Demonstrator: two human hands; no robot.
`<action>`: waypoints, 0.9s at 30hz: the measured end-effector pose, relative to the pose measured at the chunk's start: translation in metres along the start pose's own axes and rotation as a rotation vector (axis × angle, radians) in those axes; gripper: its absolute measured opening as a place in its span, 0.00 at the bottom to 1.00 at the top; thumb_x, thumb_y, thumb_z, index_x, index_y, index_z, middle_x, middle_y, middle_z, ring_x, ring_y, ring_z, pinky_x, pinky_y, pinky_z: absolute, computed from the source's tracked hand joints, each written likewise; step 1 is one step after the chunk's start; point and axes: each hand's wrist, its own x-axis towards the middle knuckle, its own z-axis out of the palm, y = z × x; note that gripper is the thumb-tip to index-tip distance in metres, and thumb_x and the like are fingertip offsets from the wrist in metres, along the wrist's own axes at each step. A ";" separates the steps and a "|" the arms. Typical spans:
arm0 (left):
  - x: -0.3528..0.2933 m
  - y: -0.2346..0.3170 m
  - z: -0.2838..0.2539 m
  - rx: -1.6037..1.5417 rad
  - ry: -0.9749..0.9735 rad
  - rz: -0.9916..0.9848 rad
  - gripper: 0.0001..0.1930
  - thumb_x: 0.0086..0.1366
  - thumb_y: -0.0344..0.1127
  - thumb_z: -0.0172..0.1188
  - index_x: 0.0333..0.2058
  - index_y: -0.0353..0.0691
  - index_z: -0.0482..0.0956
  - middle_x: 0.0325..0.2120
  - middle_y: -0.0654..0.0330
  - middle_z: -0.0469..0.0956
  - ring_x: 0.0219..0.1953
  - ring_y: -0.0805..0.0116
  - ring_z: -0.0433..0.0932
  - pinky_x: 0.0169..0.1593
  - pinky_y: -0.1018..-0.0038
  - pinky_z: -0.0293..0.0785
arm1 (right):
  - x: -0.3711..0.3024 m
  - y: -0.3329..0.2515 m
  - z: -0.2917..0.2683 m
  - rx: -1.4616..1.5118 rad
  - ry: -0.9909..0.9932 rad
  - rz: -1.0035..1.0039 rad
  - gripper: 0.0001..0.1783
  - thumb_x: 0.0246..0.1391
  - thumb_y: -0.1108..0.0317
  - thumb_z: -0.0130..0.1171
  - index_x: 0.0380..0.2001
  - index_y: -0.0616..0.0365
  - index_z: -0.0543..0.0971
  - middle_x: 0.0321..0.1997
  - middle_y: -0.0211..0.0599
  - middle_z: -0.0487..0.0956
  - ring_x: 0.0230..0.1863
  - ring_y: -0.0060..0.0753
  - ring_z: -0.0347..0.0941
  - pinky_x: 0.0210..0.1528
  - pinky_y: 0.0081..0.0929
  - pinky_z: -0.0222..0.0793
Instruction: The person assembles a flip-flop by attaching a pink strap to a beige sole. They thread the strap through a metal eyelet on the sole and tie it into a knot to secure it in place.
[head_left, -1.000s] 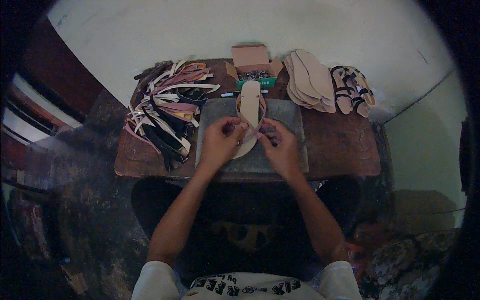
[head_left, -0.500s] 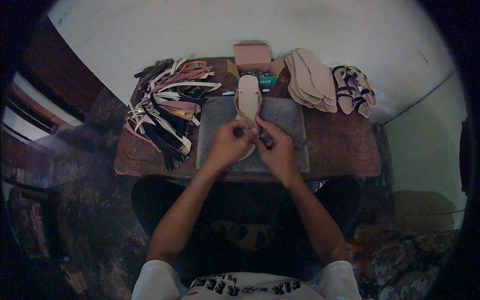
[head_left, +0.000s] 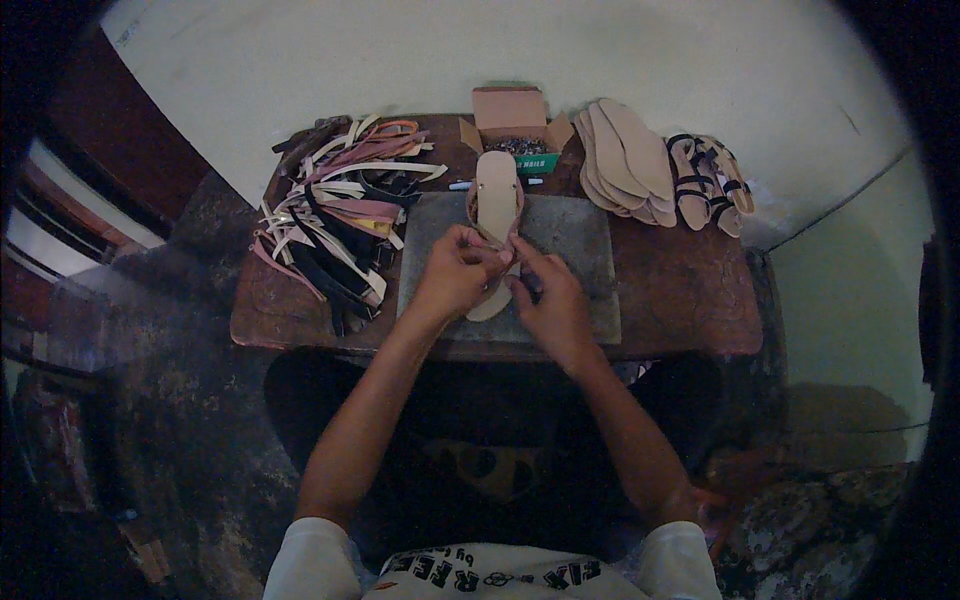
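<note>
A beige sandal sole (head_left: 497, 205) with a pinkish-brown strap (head_left: 519, 212) along its sides lies lengthwise on a grey slab (head_left: 580, 265). My left hand (head_left: 464, 272) is closed over the sole's near half, thumb and fingers pinching the strap. From the other side my right hand (head_left: 548, 297) grips the same strap, its fingertips almost meeting those of the left. Part of the strap between the fingers is hidden. The rounded near end of the sole shows below my left fingers.
On the wooden table (head_left: 680, 300), a heap of straps (head_left: 340, 215) lies left. Behind the slab are an open box of nails (head_left: 515, 147) and a pen (head_left: 460, 185). Beige soles (head_left: 620, 160) are stacked right, beside black-strapped sandals (head_left: 705, 180). A wall (head_left: 400, 60) rises behind.
My left hand has shifted slightly up and left, uncovering more of the sole's near end. The right hand has barely moved and both keep their hold on the strap.
</note>
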 end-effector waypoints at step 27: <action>-0.021 0.015 0.003 0.411 0.253 0.189 0.17 0.60 0.31 0.71 0.28 0.42 0.66 0.26 0.59 0.82 0.28 0.73 0.80 0.31 0.73 0.76 | 0.006 0.001 0.000 -0.161 -0.055 -0.260 0.24 0.53 0.76 0.60 0.56 0.59 0.76 0.58 0.44 0.77 0.55 0.52 0.71 0.59 0.41 0.70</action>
